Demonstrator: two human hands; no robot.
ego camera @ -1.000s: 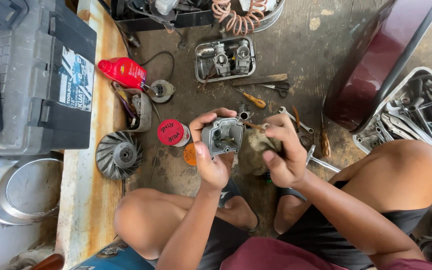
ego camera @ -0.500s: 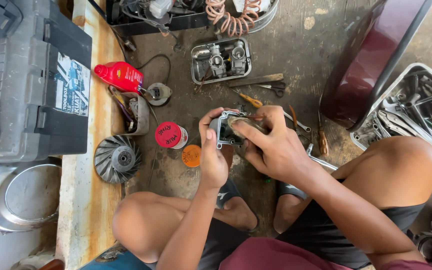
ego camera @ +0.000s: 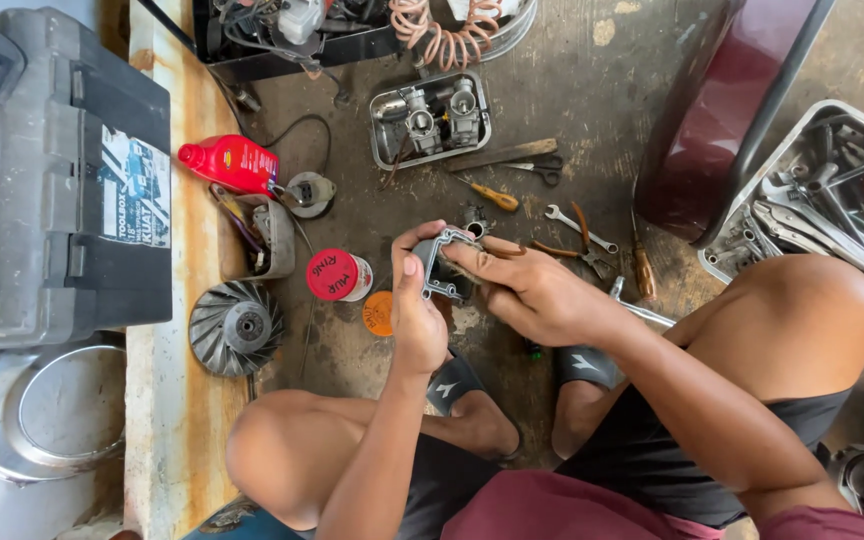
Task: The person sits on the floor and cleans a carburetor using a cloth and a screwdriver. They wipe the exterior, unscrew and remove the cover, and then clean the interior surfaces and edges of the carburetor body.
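The person squats on the concrete floor (ego camera: pixel 572 130), and the 2 hands meet over a small grey metal part (ego camera: pixel 442 265), held above the floor just in front of the sandals. The left hand (ego camera: pixel 417 320) grips the part's near side, thumb up along its edge and fingers curled behind it. The right hand (ego camera: pixel 532 295) has come across from the right since 1 second ago and now covers the part's far side, fingertips pressed on its open face, so the part is turned and its hollow shows. Just left of the part stand a red-lidded tin (ego camera: pixel 337 275) and an orange disc (ego camera: pixel 379 313). Further left lies a finned wheel (ego camera: pixel 237 328). Beyond the part sit a screwdriver (ego camera: pixel 492 195), a wrench (ego camera: pixel 577 228), and a metal tray (ego camera: pixel 384 105) with 2 similar parts.
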